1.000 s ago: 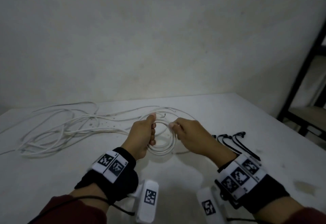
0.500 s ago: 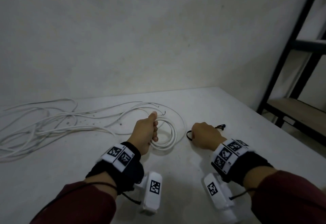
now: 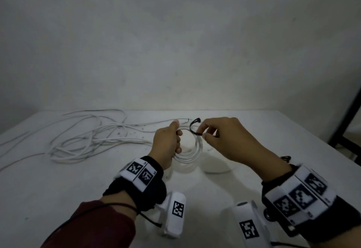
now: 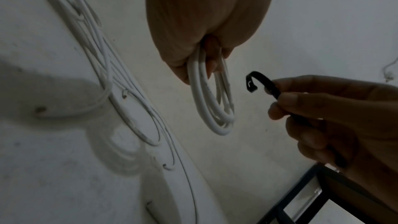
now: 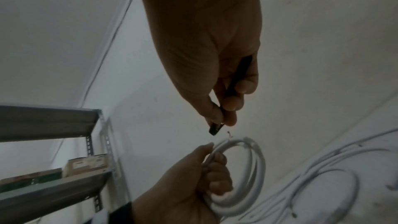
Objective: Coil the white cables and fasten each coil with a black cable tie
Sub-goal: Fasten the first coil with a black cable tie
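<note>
My left hand grips a small coil of white cable by its left side, held just above the white table. In the left wrist view the coil hangs from my curled fingers. My right hand pinches a black cable tie between thumb and fingertips, right beside the coil's top. The tie's hooked head sticks out toward the coil without touching it. In the right wrist view the tie points down at the coil.
A loose tangle of white cables spreads over the table's left half. Another black tie lies behind my right wrist. A dark metal shelf frame stands off the table's right edge, with boxes on its shelf.
My right hand let go of the coil, went right to the ties, closed on one, and has come back to the coil's top with it. The left hand kept hold of the coil.
</note>
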